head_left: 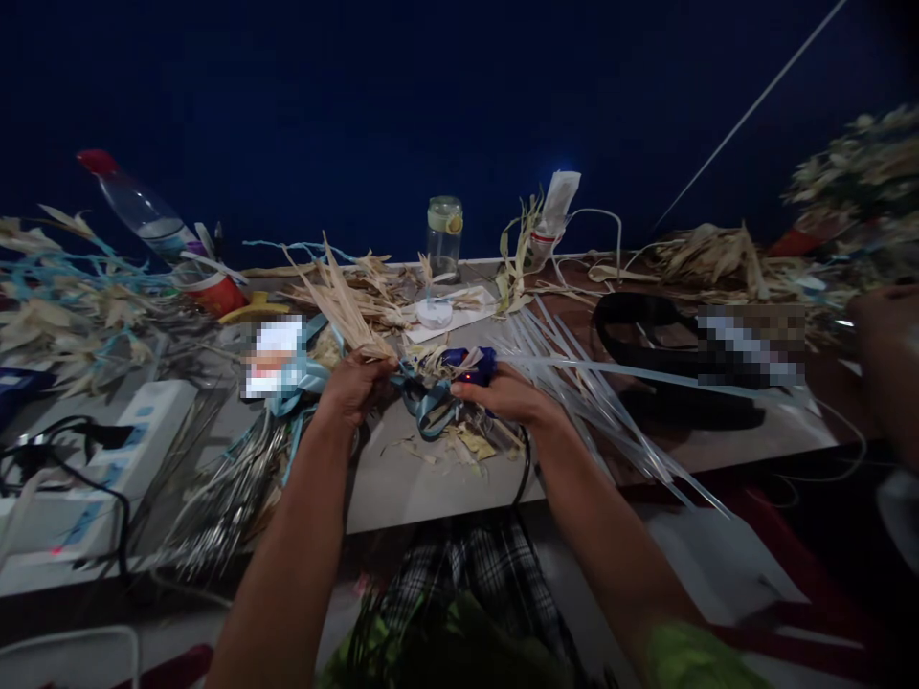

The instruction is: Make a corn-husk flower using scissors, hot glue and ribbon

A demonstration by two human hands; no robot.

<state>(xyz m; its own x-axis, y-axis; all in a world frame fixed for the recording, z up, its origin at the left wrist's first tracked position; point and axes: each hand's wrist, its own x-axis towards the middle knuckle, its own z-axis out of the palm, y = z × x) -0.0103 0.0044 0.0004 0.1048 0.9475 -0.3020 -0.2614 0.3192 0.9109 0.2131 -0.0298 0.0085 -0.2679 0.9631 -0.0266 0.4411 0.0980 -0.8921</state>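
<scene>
My left hand [361, 383] is closed around the base of a bundle of dry corn husk [339, 304], whose strips fan up and to the left. In my right hand [513, 392] is a blue glue gun [470, 362] with a small red light. Its nose points left toward the husk. A long clear glue stick [610, 366] seems to run out behind it to the right. Between and below my hands lies a loop of light blue ribbon [429, 410], and husk scraps [470, 445] are scattered under it.
Several loose glue sticks [567, 354] lie on the right. Wire stems [234, 498] and a white power strip [136, 450] are at left. A clear bottle [444, 239] stands at the back. Black headphones [638, 321] sit right, near another person's arm [886, 364].
</scene>
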